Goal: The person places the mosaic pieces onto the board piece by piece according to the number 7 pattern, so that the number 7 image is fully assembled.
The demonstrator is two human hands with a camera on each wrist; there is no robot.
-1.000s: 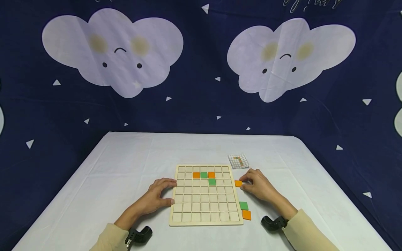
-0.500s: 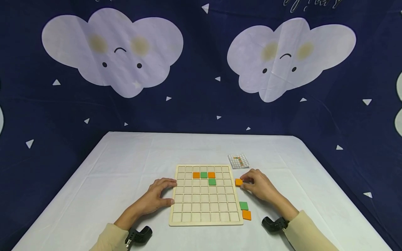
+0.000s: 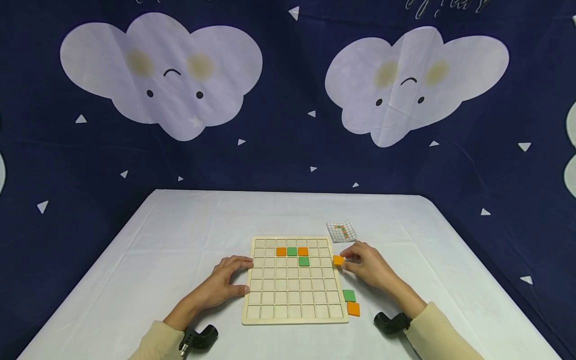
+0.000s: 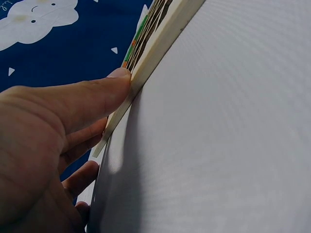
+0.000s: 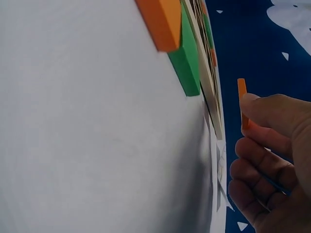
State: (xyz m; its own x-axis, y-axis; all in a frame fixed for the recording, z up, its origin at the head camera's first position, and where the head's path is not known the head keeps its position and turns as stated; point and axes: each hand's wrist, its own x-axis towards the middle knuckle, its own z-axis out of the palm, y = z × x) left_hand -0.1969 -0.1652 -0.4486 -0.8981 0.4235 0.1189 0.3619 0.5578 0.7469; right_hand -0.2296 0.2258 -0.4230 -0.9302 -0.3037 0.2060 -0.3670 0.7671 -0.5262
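Observation:
A square wooden grid board [image 3: 288, 286] lies on the table. The person's left hand [image 3: 222, 282] rests its thumb and fingertips against the board's left edge, with the thumb [image 4: 97, 97] on the rim in the left wrist view. Between thumb and forefinger, the right hand [image 3: 371, 265] pinches an orange square tile [image 3: 338, 260] at the board's right edge. In the right wrist view that orange tile [image 5: 241, 87] is held up off the table, seen edge-on. Set in the grid are two orange tiles [image 3: 281, 251] and two green tiles [image 3: 304, 261], forming a row with one below its right end.
Beside the board's lower right side lie a green tile [image 3: 349, 295] and an orange tile [image 3: 353, 309]. A small printed pattern card [image 3: 341, 231] lies beyond the upper right corner. White cloth [image 3: 189, 225] covers the table, and a dark blue cloud-printed curtain [image 3: 288, 150] hangs behind.
The right hand has lifted the orange tile from beside the board and moved it slightly left, over the right rim. The left hand has stayed put.

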